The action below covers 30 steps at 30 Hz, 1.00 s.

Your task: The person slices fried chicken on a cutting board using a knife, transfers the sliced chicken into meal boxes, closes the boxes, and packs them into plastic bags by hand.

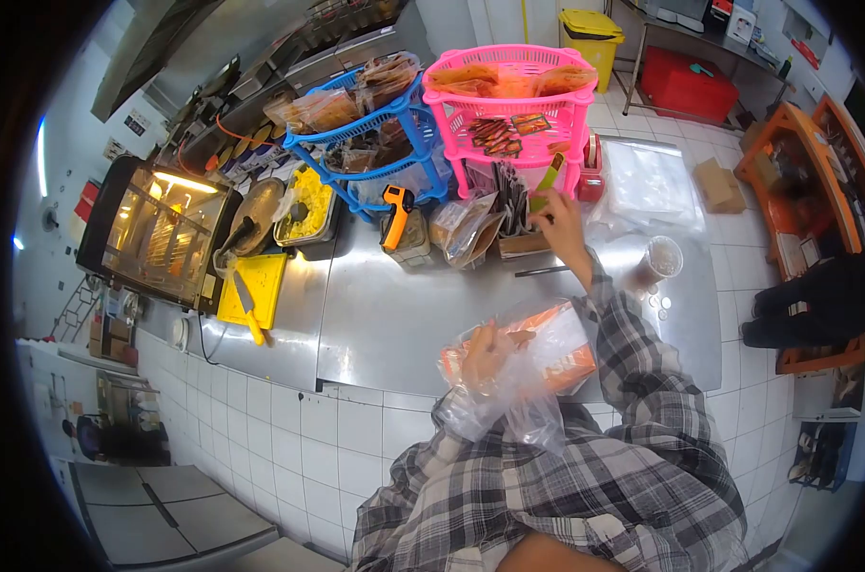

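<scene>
An orange and white package (558, 345) in a clear plastic bag (535, 419) lies at the front edge of the steel table. My left hand (486, 355) rests on its left part, fingers curled at the plastic. Farther forward, my right hand (560, 224) is closed around the lower end of a green-handled tool (550, 173). That tool stands above a box of dark packets (514, 205), in front of the pink rack (508, 107). A clear cup with a brown drink (655, 263) is right of my right forearm.
Blue racks (356, 143) with bagged food stand beside an orange and black thermometer gun (396, 217). A knife (245, 297) lies on a yellow board (261, 286) at left, near a glass warmer (165, 234). Clear bags (647, 181) are stacked at right. A dark-clothed person (818, 300) is at far right.
</scene>
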Tool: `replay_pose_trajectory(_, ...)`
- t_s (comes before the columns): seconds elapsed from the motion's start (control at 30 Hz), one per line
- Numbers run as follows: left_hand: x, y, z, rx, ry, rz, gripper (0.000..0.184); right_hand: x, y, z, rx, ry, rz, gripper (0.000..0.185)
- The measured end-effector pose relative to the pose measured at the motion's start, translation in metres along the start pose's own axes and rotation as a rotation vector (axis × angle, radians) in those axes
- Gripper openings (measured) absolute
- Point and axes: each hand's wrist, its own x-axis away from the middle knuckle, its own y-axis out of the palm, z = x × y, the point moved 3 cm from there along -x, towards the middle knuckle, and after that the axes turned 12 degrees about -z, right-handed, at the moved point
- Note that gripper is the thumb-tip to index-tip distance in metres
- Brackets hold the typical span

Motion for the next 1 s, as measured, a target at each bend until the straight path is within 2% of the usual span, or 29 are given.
replay_pose_trajectory(0.03,0.005,0.010,-0.023,0.214,-0.019,0.006,0.052,0.000,-0.016,-0.013,0.005,-0.041,0.059,0.049)
replay_pose_trajectory(0.1,0.018,0.031,-0.075,0.703,-0.093,0.010,0.055,0.007,-0.048,-0.034,-0.228,-0.007,0.128,0.048)
replay_pose_trajectory(0.17,0.021,0.043,-0.093,1.020,-0.082,0.119,0.042,0.022,-0.077,-0.050,-0.704,0.143,0.149,0.049)
replay_pose_trajectory(0.2,0.020,0.050,-0.091,1.059,-0.016,0.245,0.028,0.033,-0.089,-0.068,-0.744,0.166,0.116,0.050)
replay_pose_trajectory(0.27,0.008,0.040,-0.065,0.511,-0.131,0.129,0.022,0.063,-0.109,-0.106,-0.825,0.216,0.052,0.053)
replay_pose_trajectory(0.3,-0.015,0.009,-0.019,-0.080,-0.289,-0.117,0.025,0.077,-0.113,-0.120,-0.847,0.237,0.051,0.054)
replay_pose_trajectory(0.37,-0.018,-0.006,0.009,-0.463,-0.402,-0.283,0.031,0.111,-0.112,-0.142,-0.901,0.303,0.067,0.056)
replay_pose_trajectory(0.4,-0.017,-0.008,0.011,-0.249,-0.379,-0.180,0.033,0.120,-0.111,-0.146,-0.891,0.328,0.072,0.056)
replay_pose_trajectory(0.47,-0.017,-0.009,0.010,-0.009,-0.355,-0.084,0.033,0.132,-0.107,-0.149,-0.923,0.349,0.111,0.055)
replay_pose_trajectory(0.57,-0.017,-0.012,0.009,0.017,-0.260,-0.061,0.028,0.141,-0.102,-0.149,-0.950,0.349,0.134,0.055)
replay_pose_trajectory(0.63,-0.019,-0.016,0.017,-0.030,-0.056,0.018,0.026,0.143,-0.102,-0.150,-0.971,0.350,0.122,0.057)
replay_pose_trajectory(0.73,-0.020,-0.024,0.032,-0.209,-0.150,-0.078,0.024,0.139,-0.103,-0.162,-0.672,0.320,0.206,0.055)
replay_pose_trajectory(0.83,-0.020,-0.018,0.022,-0.126,-0.131,-0.069,0.027,0.124,-0.116,-0.209,0.161,-0.053,0.011,0.046)
replay_pose_trajectory(0.87,-0.018,-0.015,0.016,-0.098,-0.122,-0.075,0.029,0.124,-0.107,-0.214,0.077,-0.067,-0.044,0.036)
replay_pose_trajectory(1.0,-0.022,-0.022,0.011,-0.148,-0.205,-0.197,0.035,0.133,-0.072,-0.194,-0.148,0.023,-0.124,0.029)
